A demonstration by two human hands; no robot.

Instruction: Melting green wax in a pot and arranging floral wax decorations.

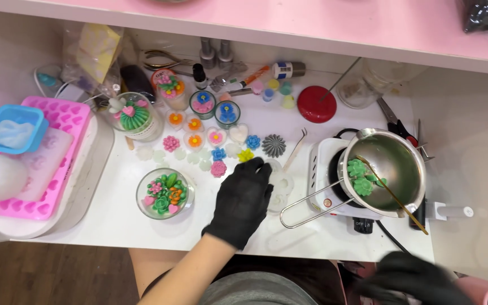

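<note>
Moulds sit at the far left of what I see: a pink silicone tray (pixel 57 121) of heart shapes with a small blue mould (pixel 13 129) resting on its far end. Moving right, I see a glass jar (pixel 164 194) near the front edge, filled with green, pink and orange wax succulents, and beyond it a scatter of small wax flowers (pixel 218 153) in pink, blue, yellow and grey across the white table (pixel 120 217). My left hand (pixel 243 197), in a black glove, lies palm down with fingers loosely spread, pressing on a clear silicone mould (pixel 281 186) at the middle of the table; it grips nothing that I can make out. Just right of the mould stands a small white hotplate (pixel 326 169) carrying a metal melting pot (pixel 393 169), its wire handle reaching toward the mould; green wax pieces (pixel 360 176) and a thin gold stirrer (pixel 393 195) rest inside. My right hand (pixel 410 277), also gloved, is blurred low at the near right, off the table; I cannot tell whether it holds anything.
</note>
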